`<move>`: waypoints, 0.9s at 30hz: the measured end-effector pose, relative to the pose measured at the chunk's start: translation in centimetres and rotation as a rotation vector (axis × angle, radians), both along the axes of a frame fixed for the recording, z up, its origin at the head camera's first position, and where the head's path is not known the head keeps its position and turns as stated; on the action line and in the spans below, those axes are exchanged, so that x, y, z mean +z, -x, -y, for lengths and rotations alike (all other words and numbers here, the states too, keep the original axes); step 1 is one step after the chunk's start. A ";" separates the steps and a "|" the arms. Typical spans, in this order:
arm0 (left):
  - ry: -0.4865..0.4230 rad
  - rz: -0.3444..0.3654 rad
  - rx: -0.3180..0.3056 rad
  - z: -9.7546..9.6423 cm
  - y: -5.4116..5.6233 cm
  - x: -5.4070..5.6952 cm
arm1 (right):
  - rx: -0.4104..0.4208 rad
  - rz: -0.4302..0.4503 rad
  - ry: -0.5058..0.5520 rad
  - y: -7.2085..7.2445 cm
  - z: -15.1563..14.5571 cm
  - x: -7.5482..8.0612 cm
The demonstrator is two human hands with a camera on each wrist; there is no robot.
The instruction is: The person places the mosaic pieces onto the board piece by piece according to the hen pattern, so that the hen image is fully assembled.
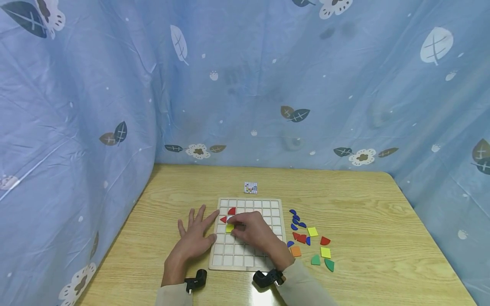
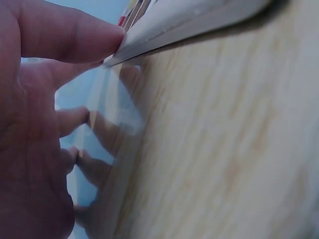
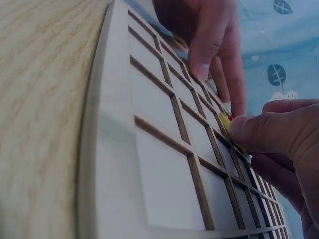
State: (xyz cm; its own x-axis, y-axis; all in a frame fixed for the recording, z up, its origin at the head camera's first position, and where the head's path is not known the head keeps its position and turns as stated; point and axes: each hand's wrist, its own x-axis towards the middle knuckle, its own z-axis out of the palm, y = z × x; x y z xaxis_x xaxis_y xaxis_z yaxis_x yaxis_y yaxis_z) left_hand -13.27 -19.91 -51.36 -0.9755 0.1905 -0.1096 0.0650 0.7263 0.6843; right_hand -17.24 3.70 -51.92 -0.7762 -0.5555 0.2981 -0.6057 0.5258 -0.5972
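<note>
A white grid board [image 1: 228, 257] with pale wooden dividers lies on the table. My right hand [image 1: 252, 231] reaches over it from the right, pinching a yellow square [image 1: 229, 228] between thumb and index finger at a cell near the left side. In the right wrist view the thumb covers most of that yellow square [image 3: 225, 121]. Just above it, a red triangle [image 1: 223, 219] and a red quarter circle [image 1: 232, 211] sit in cells. My left hand [image 1: 194, 238] rests with spread fingers at the board's left edge, its thumb and index finger touching the frame.
Right of the board lie several blue pieces [image 1: 294, 220], red pieces [image 1: 302, 239], yellow squares [image 1: 325, 252], an orange square [image 1: 296, 251] and green pieces [image 1: 329, 265]. A small pattern card [image 1: 250, 188] lies behind the board. A blue curtain [image 1: 237, 85] hangs behind the table.
</note>
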 end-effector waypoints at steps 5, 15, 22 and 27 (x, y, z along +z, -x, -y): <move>0.000 -0.002 0.000 0.0 0.0 0.0 | -0.028 -0.014 -0.025 -0.4 -0.1 0.1; -0.005 0.006 -0.004 -0.1 0.0 0.2 | 0.012 0.054 -0.005 -0.7 -0.3 0.1; 0.007 0.006 0.000 -0.1 0.0 0.0 | 0.029 0.126 0.050 -1.3 -1.0 0.8; 0.002 0.010 0.010 -0.1 0.0 0.1 | 0.030 0.190 0.141 -2.0 -3.2 1.3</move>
State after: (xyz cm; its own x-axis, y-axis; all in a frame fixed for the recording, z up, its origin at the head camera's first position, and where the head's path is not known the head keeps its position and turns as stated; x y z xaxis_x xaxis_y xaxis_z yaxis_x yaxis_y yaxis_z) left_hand -13.23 -19.85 -51.28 -0.9762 0.1808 -0.1202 0.0507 0.7282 0.6835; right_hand -15.23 6.88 -50.57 -0.8098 -0.5420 0.2248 -0.4894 0.4126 -0.7683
